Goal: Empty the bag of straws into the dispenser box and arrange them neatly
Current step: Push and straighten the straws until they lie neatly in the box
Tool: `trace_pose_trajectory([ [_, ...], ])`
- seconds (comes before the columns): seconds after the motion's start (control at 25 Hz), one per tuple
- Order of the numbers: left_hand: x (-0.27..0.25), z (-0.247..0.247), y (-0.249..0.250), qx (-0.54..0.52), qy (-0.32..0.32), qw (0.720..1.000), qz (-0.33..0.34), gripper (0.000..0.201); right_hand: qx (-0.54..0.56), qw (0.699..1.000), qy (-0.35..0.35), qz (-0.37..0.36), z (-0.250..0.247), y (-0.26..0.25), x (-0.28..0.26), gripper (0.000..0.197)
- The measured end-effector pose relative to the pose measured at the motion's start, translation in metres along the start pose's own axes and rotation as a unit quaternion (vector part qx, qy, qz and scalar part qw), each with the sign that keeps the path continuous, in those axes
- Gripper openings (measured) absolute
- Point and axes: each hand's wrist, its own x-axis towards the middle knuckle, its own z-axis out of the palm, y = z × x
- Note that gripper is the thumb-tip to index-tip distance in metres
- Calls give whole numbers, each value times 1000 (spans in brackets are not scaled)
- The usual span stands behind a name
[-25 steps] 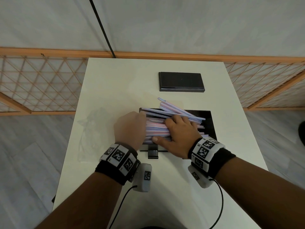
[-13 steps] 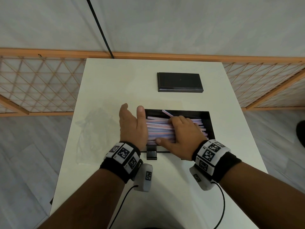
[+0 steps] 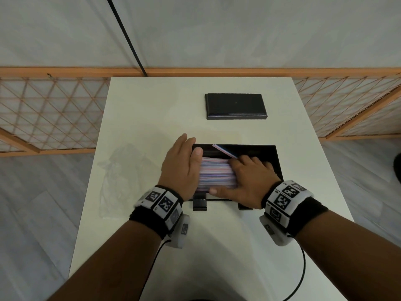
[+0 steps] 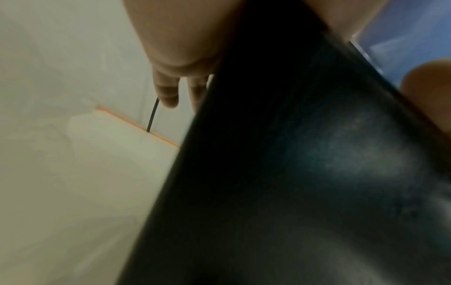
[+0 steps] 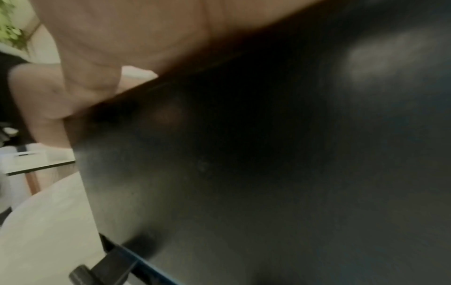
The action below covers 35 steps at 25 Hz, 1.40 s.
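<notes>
The straws have settled flat into the dispenser box between the flat left hand and pressing right hand; one straw beyond the fingertips still sticks up.

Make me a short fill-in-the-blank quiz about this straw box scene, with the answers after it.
1. The straws lie inside the open black ____.
2. The flat black lid lies on the table, on the ____ side of the dispenser box from the person.
3. One straw lies ____ across the top of the stack.
4. The empty clear bag lies beside the ____ hand.

Answers: dispenser box; far; slanted; left
</notes>
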Motion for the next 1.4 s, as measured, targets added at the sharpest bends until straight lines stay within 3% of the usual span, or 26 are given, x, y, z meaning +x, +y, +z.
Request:
trace_pose_trajectory([
  [0.08, -1, -4, 0, 42, 22, 999, -10, 74, -13, 1000, -9, 5, 1, 0, -2, 125],
  [0.2, -1, -13, 20, 39, 122, 992, 9, 39, -15, 999, -36, 13, 2, 1, -2, 134],
  [0.28, 4, -15, 45, -57, 72, 994, -63, 14, -12, 999, -41, 12, 2, 1, -2, 135],
  [0.36, 12, -10, 59, -183, -12, 969, -166, 6, -6, 999, -40, 5, 1, 2, -2, 133],
  [0.52, 28, 10, 56, -144, -50, 977, -152, 24, 17, 999, -33, -6, -4, 9, -2, 128],
  [0.6, 34, 18, 55, -123, -52, 979, -153, 24, 28, 999, -26, -17, -6, 12, -2, 124],
  [0.68, 37, 21, 61, -96, -20, 983, -152, 8, 34, 999, -21, -30, -8, 16, -5, 123],
  [0.96, 28, -13, 78, 15, 97, 991, -85, 6, 113, 992, 6, -64, -15, 28, -14, 119],
  [1.08, 24, -38, 69, 31, 120, 988, -94, 5, 139, 987, 20, -72, -21, 26, -13, 118],
  [1.16, 23, -47, 57, 5, 102, 986, -128, 2, 127, 990, 17, -67, -24, 21, -11, 119],
  [1.28, 16, -53, 41, -75, 35, 984, -156, 17, 99, 993, 13, -61, -24, 13, -8, 118],
  [1.4, 7, -50, 30, 1, -30, 992, -122, 11, 57, 997, -2, -49, -23, 9, -5, 112],
])
